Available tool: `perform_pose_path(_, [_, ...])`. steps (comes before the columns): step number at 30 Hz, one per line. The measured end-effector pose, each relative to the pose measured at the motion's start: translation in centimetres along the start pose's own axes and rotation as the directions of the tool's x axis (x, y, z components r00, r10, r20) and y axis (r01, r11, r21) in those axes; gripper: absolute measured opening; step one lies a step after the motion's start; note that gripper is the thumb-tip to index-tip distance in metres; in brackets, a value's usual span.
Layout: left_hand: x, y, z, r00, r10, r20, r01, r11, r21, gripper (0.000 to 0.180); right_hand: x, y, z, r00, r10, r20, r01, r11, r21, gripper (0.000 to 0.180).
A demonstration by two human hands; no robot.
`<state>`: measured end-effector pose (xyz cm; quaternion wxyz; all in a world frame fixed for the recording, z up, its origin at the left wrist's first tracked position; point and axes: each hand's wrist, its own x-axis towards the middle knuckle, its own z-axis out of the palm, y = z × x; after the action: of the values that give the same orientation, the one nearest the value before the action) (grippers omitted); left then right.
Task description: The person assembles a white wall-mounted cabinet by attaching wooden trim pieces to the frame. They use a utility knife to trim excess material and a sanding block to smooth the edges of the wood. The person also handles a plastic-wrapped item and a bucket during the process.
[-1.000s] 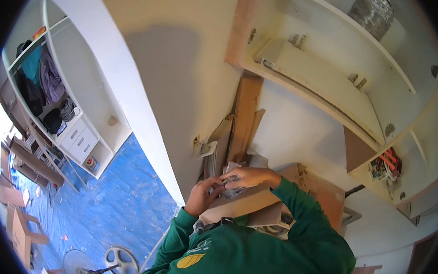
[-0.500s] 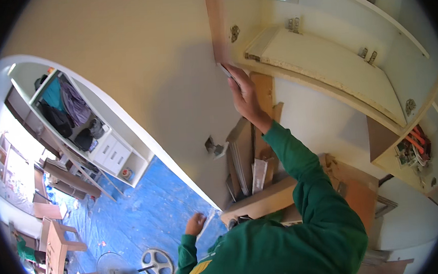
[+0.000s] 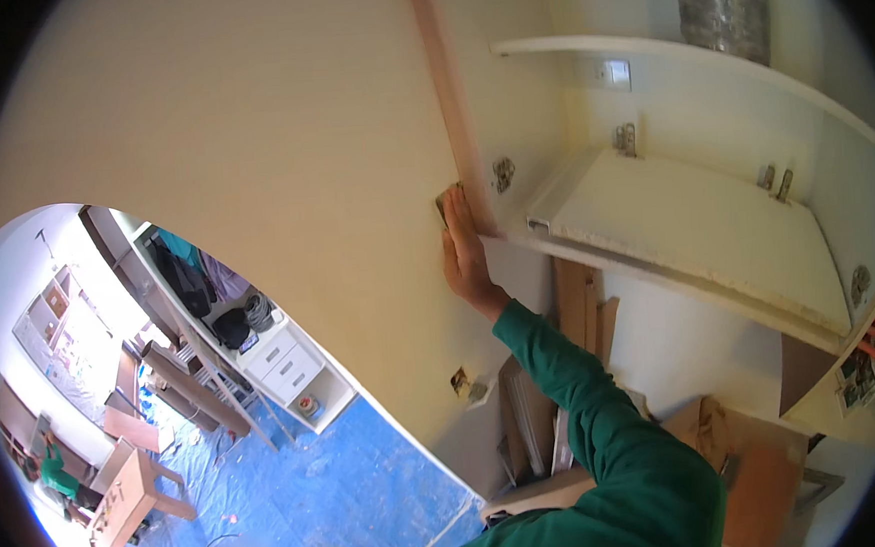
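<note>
My right hand (image 3: 465, 257) is raised in a green sleeve and lies flat against the cream wall, beside the brown front edge of a wall cabinet's side panel (image 3: 449, 92). Its fingertips press a small brown pad (image 3: 444, 204) against that edge, close to a metal hinge plate (image 3: 503, 173). My left hand is out of the picture.
A cream cabinet shelf (image 3: 695, 223) juts out right of the hand, with a silver duct (image 3: 723, 0) and a wall switch (image 3: 617, 73) above. Boards (image 3: 572, 310) lean below. Through the arch lie a blue floor sheet (image 3: 300, 482), a white wardrobe (image 3: 283, 368) and wooden benches (image 3: 130, 493).
The view has tilted up toward the cabinet. My right hand has stayed on the panel's edge and reads larger. My left hand, low by my chest before, has left the picture.
</note>
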<state>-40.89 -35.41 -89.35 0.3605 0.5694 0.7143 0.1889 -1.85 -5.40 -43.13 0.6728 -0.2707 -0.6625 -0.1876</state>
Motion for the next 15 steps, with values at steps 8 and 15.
perform_pose_path(8, [10.9,28.8,-1.7,0.752,0.654,-0.078,-0.658,0.738,-0.148,0.038,18.4,-0.8,-1.6,0.992,-0.12,-0.038,0.119,0.992,-0.043,0.049])
perform_pose_path(15, [11.2,40.2,-1.7,0.596,0.79,-0.147,-0.796,0.556,-0.241,0.038,37.1,-0.2,-1.1,0.972,-0.221,-0.078,0.213,0.972,-0.096,0.046])
